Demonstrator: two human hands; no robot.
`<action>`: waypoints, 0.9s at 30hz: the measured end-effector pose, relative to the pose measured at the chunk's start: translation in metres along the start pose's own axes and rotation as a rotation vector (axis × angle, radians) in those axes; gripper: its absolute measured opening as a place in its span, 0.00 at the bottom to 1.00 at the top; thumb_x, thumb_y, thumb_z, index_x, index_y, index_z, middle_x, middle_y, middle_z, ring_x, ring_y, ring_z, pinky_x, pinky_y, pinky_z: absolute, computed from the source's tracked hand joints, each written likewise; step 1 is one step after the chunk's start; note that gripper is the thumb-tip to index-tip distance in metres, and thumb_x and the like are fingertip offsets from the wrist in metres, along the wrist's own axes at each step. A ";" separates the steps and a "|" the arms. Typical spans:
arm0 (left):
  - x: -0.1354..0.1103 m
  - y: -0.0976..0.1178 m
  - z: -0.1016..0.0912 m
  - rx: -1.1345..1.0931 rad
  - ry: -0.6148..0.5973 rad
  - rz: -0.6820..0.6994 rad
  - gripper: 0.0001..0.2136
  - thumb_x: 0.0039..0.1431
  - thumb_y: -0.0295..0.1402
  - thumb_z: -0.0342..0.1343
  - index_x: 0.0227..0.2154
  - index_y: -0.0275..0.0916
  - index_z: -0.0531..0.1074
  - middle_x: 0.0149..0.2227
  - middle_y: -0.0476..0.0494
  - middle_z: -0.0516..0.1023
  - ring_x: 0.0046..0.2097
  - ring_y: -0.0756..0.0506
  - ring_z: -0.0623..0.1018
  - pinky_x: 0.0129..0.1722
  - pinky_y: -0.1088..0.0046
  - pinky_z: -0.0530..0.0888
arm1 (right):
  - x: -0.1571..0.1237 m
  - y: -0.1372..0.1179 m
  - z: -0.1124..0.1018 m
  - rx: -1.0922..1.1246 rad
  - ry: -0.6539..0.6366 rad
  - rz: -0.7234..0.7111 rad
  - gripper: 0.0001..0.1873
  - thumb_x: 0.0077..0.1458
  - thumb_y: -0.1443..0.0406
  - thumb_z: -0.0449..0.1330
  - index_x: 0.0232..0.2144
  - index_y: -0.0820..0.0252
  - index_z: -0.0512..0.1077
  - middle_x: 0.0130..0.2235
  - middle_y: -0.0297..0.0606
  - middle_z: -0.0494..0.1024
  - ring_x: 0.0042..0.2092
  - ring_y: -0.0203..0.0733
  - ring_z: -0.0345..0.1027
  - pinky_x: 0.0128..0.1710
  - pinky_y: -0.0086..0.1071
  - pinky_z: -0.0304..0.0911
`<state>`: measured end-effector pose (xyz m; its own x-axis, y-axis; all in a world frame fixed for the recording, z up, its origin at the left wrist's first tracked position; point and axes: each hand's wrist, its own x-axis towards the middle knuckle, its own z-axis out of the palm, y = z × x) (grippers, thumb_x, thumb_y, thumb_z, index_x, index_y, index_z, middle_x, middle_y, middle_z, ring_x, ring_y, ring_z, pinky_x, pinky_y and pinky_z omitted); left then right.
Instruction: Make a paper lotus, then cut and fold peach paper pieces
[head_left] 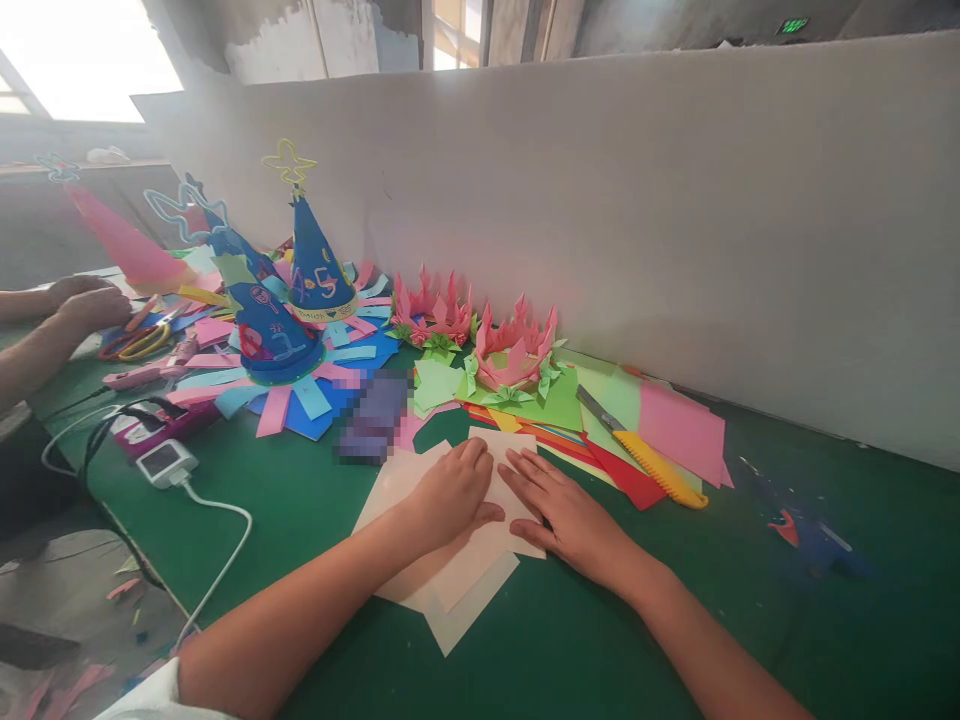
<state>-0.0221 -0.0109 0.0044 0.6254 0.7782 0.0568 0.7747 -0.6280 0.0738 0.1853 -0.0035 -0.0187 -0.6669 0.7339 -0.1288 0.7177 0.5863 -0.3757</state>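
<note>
Several pale pink paper sheets [480,555] lie overlapping on the green table in front of me, with a whitish corner sticking out toward me. My left hand [459,492] rests on the sheets with its fingers curled in and its thumb stretched to the right. Whatever those fingers may hold is hidden. Flat on the right part of the top sheet lies my right hand [559,510], fingers spread and holding nothing. Just beyond the sheets stand two pink folded-paper crowns [514,350] with green paper leaves.
A yellow box cutter [660,468] lies on coloured paper [682,420] to the right. Farther right is a blue tool [817,540], blurred. Blue cone hats [274,335], scissors [146,342] and a white charger [166,463] with cable are left. Another person's hands [94,303] work at far left.
</note>
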 end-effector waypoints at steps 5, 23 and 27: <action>0.001 0.004 0.004 0.014 0.024 0.004 0.20 0.57 0.47 0.53 0.39 0.32 0.65 0.44 0.32 0.69 0.51 0.35 0.68 0.46 0.60 0.68 | 0.000 -0.003 -0.004 0.015 -0.005 0.015 0.36 0.58 0.43 0.43 0.64 0.49 0.47 0.67 0.32 0.43 0.67 0.48 0.34 0.63 0.46 0.44; -0.003 0.000 0.014 -0.034 0.059 0.055 0.36 0.51 0.55 0.52 0.51 0.26 0.60 0.57 0.22 0.62 0.59 0.30 0.62 0.53 0.58 0.66 | 0.000 -0.002 -0.002 0.022 0.008 0.000 0.36 0.59 0.44 0.43 0.64 0.50 0.45 0.66 0.31 0.44 0.67 0.48 0.34 0.63 0.45 0.44; -0.004 -0.001 0.018 -0.037 0.053 0.051 0.37 0.50 0.55 0.54 0.52 0.25 0.60 0.59 0.19 0.58 0.62 0.30 0.59 0.55 0.57 0.64 | 0.000 -0.002 -0.001 0.019 0.015 -0.007 0.35 0.59 0.45 0.43 0.64 0.50 0.46 0.66 0.31 0.45 0.67 0.48 0.34 0.63 0.45 0.44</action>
<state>-0.0242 -0.0136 -0.0136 0.6573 0.7450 0.1140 0.7375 -0.6670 0.1062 0.1840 -0.0042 -0.0171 -0.6690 0.7347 -0.1123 0.7087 0.5850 -0.3944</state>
